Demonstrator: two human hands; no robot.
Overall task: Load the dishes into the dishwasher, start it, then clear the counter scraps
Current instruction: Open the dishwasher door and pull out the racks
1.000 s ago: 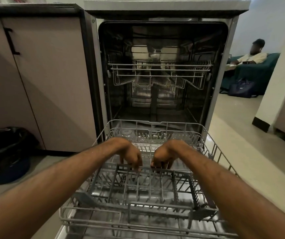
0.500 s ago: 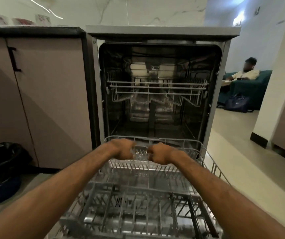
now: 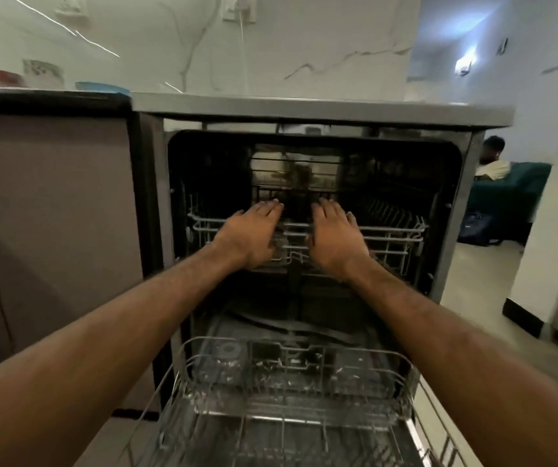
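Note:
The dishwasher (image 3: pixel 321 111) stands open in front of me. Its lower rack (image 3: pixel 291 385) is pulled out over the open door and holds no dishes. The upper rack (image 3: pixel 392 230) sits inside the tub, also bare. My left hand (image 3: pixel 250 234) and my right hand (image 3: pixel 335 237) are side by side at the front rail of the upper rack, fingers stretched forward over the wires, palms down. Neither hand holds anything. Blurred cups and a blue dish (image 3: pixel 102 86) stand on the counter at the upper left.
A cabinet door (image 3: pixel 51 214) with a dark handle is to the left. On the right, a passage leads past a white wall (image 3: pixel 540 230) to a room where a person sits on a green sofa (image 3: pixel 507 190) with a dark bag on the floor.
Both hands have left the lower rack and risen to the upper rack, opening from curled to flat. My view has tilted up, now showing the counter top and wall.

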